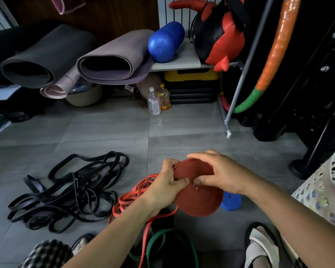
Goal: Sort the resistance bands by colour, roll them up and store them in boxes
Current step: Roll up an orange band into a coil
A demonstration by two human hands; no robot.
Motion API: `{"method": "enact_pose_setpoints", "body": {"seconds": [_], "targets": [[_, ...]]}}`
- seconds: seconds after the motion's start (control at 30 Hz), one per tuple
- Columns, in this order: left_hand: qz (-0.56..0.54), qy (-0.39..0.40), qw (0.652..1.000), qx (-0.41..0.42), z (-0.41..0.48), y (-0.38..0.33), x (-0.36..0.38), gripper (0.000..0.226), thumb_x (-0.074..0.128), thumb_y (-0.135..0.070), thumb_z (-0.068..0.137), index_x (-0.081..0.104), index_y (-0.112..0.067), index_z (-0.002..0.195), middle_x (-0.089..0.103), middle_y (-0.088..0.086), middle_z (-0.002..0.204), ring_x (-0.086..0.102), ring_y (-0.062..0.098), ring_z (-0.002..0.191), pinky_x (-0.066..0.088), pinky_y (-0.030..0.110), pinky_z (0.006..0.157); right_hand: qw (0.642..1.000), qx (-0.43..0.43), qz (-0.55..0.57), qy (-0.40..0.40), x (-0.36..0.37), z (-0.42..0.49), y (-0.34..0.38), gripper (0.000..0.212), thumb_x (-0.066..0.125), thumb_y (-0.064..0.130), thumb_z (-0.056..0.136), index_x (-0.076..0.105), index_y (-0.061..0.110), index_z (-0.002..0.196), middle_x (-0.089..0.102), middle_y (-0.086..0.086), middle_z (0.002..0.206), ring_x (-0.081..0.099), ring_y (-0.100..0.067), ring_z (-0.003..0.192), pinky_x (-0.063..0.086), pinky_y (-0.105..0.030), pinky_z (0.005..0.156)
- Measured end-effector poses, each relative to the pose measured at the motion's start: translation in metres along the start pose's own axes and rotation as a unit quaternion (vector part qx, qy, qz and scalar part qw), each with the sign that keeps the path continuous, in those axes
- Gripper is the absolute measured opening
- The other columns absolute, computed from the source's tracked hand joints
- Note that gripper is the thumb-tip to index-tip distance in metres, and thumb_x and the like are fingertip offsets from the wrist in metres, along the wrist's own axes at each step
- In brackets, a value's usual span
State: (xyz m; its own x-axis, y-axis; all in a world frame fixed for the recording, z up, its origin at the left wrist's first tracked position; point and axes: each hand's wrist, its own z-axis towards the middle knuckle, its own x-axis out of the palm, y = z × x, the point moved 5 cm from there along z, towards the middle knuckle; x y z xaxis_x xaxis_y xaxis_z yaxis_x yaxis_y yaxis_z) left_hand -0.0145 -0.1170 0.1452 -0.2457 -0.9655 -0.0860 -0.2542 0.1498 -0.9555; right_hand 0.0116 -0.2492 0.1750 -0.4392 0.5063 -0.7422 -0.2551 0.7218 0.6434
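Both hands, left (pixel 167 187) and right (pixel 219 174), pinch a wide, matte rust-red rubber band coil (pixel 197 198) with curled fingers, right of tangled black bands (pixel 66 192).

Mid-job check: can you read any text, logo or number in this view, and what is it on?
Nothing can be quoted; all print is too small or blurred.
Black band: white triangle logo and a line of print, too small to read.
Red roll: small white marks, partly covered by the right hand, unreadable.
Clear bottle: white label, print too small.
Orange-drink bottle: yellow and red label, lettering blurred.
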Motion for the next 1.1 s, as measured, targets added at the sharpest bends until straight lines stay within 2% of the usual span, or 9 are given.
{"method": "enact_pose_setpoints", "body": {"seconds": [0.1,0.17,0.23,0.33,0.5,0.6,0.77,0.93,1.1], "targets": [[-0.023,-0.004,1.0,-0.001,0.0,-0.001,-0.003,0.026,0.053,0.001,0.089,0.038,-0.015,0.102,0.056,0.009,0.087,0.056,0.023,0.075,0.049,0.038,0.073,1.0,0.005,0.014,0.003,0.005,-0.001,0.0,0.082,0.071,0.031,0.078,0.022,0.036,0.144,0.031,0.007,0.133,0.034,-0.009,0.128,0.028,-0.019,0.102],[-0.024,-0.013,1.0,-0.004,0.001,0.0,-0.006,0.026,0.053,0.002,0.089,0.038,-0.016,0.101,0.056,0.007,0.085,0.057,0.019,0.072,0.05,0.036,0.071,1.0,0.004,-0.003,0.024,0.008,-0.004,0.004,0.102,0.076,0.038,0.071,0.007,0.035,0.147,0.007,0.01,0.15,0.011,-0.011,0.14,0.02,-0.028,0.113],[-0.009,-0.02,1.0,-0.01,0.002,0.0,-0.008,0.026,0.053,0.003,0.088,0.039,-0.016,0.1,0.055,0.008,0.086,0.056,0.022,0.076,0.049,0.042,0.076,0.995,-0.002,-0.067,0.067,0.013,-0.01,0.011,0.124,0.079,0.047,0.061,-0.01,0.035,0.146,-0.019,0.017,0.151,-0.013,-0.006,0.14,0.005,-0.033,0.117],[-0.011,-0.015,1.0,-0.013,0.0,-0.002,-0.005,0.026,0.052,0.005,0.087,0.039,-0.012,0.102,0.055,0.008,0.083,0.056,0.022,0.073,0.048,0.037,0.069,0.976,-0.005,-0.191,0.108,0.028,-0.018,0.02,0.139,0.079,0.056,0.056,-0.028,0.029,0.141,-0.036,0.008,0.148,-0.028,-0.013,0.137,-0.005,-0.04,0.117],[-0.006,-0.01,1.0,-0.016,0.0,-0.002,-0.003,0.03,0.052,0.005,0.086,0.039,-0.008,0.11,0.056,0.009,0.085,0.057,0.024,0.078,0.048,0.04,0.074,0.971,0.009,-0.226,0.076,0.039,-0.019,0.018,0.137,0.077,0.057,0.057,-0.029,0.03,0.14,-0.038,0.008,0.146,-0.023,-0.021,0.14,0.007,-0.047,0.117],[0.028,0.001,0.999,-0.019,0.003,0.004,0.001,0.027,0.051,0.005,0.085,0.04,-0.008,0.106,0.052,0.007,0.082,0.051,0.019,0.071,0.043,0.031,0.063,0.973,0.011,-0.224,0.058,0.046,-0.021,0.015,0.128,0.075,0.052,0.061,-0.023,0.033,0.141,-0.038,0.008,0.145,-0.018,-0.026,0.14,0.013,-0.046,0.115],[0.025,0.019,0.998,-0.062,0.007,0.039,0.017,0.03,0.051,0.008,0.082,0.043,-0.011,0.102,0.056,0.011,0.094,0.055,0.016,0.085,0.046,0.03,0.075,0.968,0.031,-0.239,0.065,0.064,-0.029,-0.003,0.119,0.074,0.042,0.06,-0.008,0.03,0.145,-0.008,0.0,0.148,0.003,-0.033,0.136,0.022,-0.046,0.107],[-0.009,0.05,0.992,-0.112,0.01,0.077,0.045,0.04,0.054,0.0,0.073,0.044,-0.006,0.111,0.058,0.01,0.097,0.057,0.013,0.085,0.047,0.021,0.071,0.96,0.047,-0.257,0.099,0.081,-0.042,-0.034,0.117,0.075,0.041,0.06,-0.004,0.028,0.145,-0.004,-0.004,0.15,0.007,-0.034,0.136,0.024,-0.045,0.105],[-0.011,0.004,0.987,-0.161,0.021,0.122,0.051,0.042,0.047,0.007,0.086,0.043,-0.013,0.123,0.063,0.004,0.105,0.061,0.009,0.092,0.05,0.015,0.073,0.964,0.066,-0.228,0.12,0.112,-0.03,-0.061,0.115,0.075,0.04,0.063,-0.004,0.028,0.146,-0.005,-0.006,0.152,0.004,-0.036,0.137,0.019,-0.049,0.108]]}}
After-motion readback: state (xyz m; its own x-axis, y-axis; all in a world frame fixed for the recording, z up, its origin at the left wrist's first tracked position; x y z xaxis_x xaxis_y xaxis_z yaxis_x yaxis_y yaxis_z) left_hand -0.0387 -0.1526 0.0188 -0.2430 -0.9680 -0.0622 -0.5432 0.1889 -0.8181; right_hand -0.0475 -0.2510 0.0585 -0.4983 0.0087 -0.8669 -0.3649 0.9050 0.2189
